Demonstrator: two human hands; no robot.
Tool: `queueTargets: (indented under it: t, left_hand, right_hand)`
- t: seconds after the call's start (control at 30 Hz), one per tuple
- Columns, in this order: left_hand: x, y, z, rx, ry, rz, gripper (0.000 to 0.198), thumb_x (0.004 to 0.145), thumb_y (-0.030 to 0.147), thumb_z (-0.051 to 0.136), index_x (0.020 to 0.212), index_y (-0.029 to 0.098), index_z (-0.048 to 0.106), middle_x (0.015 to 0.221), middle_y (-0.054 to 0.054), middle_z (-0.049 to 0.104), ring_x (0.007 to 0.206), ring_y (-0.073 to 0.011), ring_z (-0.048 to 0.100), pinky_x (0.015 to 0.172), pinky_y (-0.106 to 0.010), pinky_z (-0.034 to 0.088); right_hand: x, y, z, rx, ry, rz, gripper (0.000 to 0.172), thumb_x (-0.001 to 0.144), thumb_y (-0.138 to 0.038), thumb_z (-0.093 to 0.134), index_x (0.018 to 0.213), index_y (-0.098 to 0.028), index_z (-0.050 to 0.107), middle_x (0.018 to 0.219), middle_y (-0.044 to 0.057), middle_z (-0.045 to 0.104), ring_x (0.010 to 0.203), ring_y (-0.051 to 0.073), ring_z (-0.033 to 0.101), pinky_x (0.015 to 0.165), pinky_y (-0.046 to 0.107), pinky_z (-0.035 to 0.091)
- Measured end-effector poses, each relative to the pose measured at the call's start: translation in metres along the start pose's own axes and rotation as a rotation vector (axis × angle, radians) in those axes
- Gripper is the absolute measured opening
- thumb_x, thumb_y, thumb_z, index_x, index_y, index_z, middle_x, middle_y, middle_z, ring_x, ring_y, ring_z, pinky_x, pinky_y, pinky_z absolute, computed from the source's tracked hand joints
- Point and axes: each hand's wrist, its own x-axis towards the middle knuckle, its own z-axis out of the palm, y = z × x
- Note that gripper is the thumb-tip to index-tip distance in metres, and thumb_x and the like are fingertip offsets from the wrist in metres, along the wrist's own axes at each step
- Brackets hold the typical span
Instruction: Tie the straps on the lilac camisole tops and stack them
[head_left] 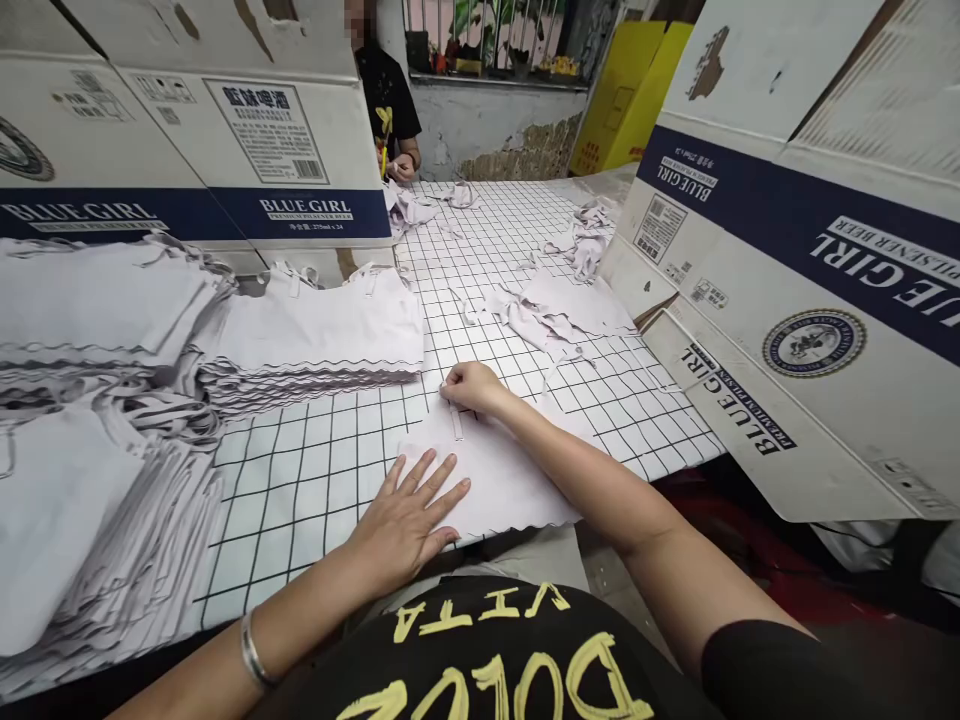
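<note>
A pale pinkish-white camisole-like garment (pixel 510 480) with a wavy hem lies flat at the table's front edge, its hem toward me. My left hand (pixel 409 510) rests flat on its left side, fingers spread, holding nothing. Near the garment's far left corner, my right hand (pixel 472 388) is closed in a pinch on a thin strap (pixel 457 422). The exact pinch point is partly hidden by the fingers. My right forearm crosses over the garment and covers part of it.
Stacks of similar garments (pixel 322 320) stand on the left of the grid-patterned table (pixel 277 500). Loose pieces (pixel 540 310) lie beyond my right hand. Large cartons (pixel 750 280) flank the table. Across it, a person in a black shirt (pixel 390 105) works with yellow-handled scissors (pixel 383 160).
</note>
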Motion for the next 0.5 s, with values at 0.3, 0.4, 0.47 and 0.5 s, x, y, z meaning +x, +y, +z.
queueTargets:
  t: [0.3, 0.4, 0.47, 0.5]
  left_hand:
    - [0.001, -0.001, -0.002, -0.060, -0.021, -0.016, 0.055, 0.097, 0.052, 0.030, 0.150, 0.037, 0.022, 0.158, -0.002, 0.021, 0.146, -0.0298, 0.015, 0.114, -0.056, 0.012]
    - [0.000, 0.002, -0.002, -0.053, -0.021, -0.028, 0.055, 0.097, 0.052, 0.030, 0.149, 0.036, 0.025, 0.157, -0.003, 0.023, 0.145, -0.0301, 0.019, 0.113, -0.055, 0.014]
    - [-0.003, 0.005, -0.004, -0.040, -0.017, -0.038, 0.054, 0.096, 0.052, 0.033, 0.148, 0.036, 0.031, 0.156, -0.004, 0.028, 0.142, -0.0325, 0.024, 0.110, -0.057, 0.018]
    - [-0.004, 0.006, -0.007, -0.036, -0.011, -0.048, 0.054, 0.095, 0.053, 0.036, 0.146, 0.035, 0.034, 0.154, -0.005, 0.032, 0.140, -0.0342, 0.028, 0.108, -0.058, 0.021]
  right_hand:
    - [0.048, -0.026, -0.017, 0.645, -0.223, 0.251, 0.008, 0.088, -0.014, 0.055, 0.082, -0.017, 0.051, 0.074, 0.004, 0.068, 0.060, 0.010, 0.062, 0.053, 0.020, 0.049]
    - [0.059, -0.031, -0.008, 0.501, -0.237, 0.246, 0.015, 0.085, -0.021, 0.064, 0.082, -0.018, 0.050, 0.072, 0.006, 0.067, 0.060, 0.014, 0.062, 0.053, 0.024, 0.047]
    - [0.058, -0.033, -0.014, 0.307, -0.149, 0.169, 0.025, 0.077, -0.028, 0.074, 0.080, -0.019, 0.051, 0.067, 0.004, 0.064, 0.061, 0.017, 0.060, 0.055, 0.027, 0.045]
    - [0.053, -0.032, -0.022, 0.152, -0.049, 0.083, 0.029, 0.074, -0.033, 0.077, 0.079, -0.020, 0.052, 0.065, 0.003, 0.062, 0.063, 0.018, 0.059, 0.058, 0.028, 0.043]
